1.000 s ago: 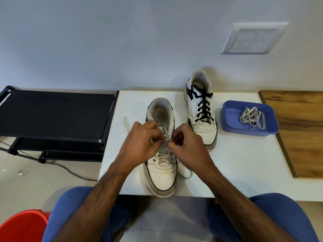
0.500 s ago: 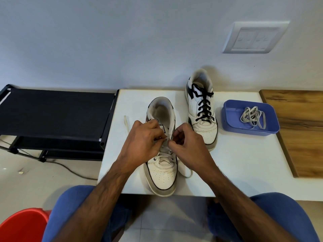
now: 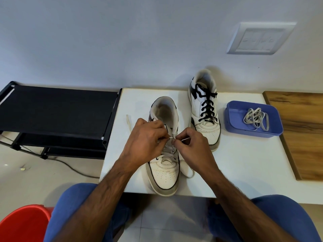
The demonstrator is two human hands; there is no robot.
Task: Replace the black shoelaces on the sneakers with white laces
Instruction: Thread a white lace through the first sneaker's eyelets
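A white sneaker (image 3: 164, 173) lies toe toward me at the front of the white table (image 3: 244, 163), partly laced with a white lace (image 3: 167, 151). My left hand (image 3: 145, 138) and my right hand (image 3: 192, 145) meet over its upper eyelets, each pinching the lace. One lace end (image 3: 129, 122) trails left on the table, and a loop (image 3: 187, 172) lies at the shoe's right. A second white sneaker (image 3: 205, 109) with a black lace (image 3: 207, 105) stands behind on the right. A blue tray (image 3: 234, 119) holds a coiled white lace (image 3: 256, 117).
A black rack (image 3: 56, 109) stands to the left of the table, with a cable on the floor under it. A wooden board (image 3: 304, 130) adjoins the table on the right. A red bucket (image 3: 22, 224) sits at the bottom left. The wall has a switch plate (image 3: 260, 39).
Both hands stayed over the near sneaker's eyelets with small finger movements on the lace; a short lace tip now shows by my right thumb. Nothing else moved.
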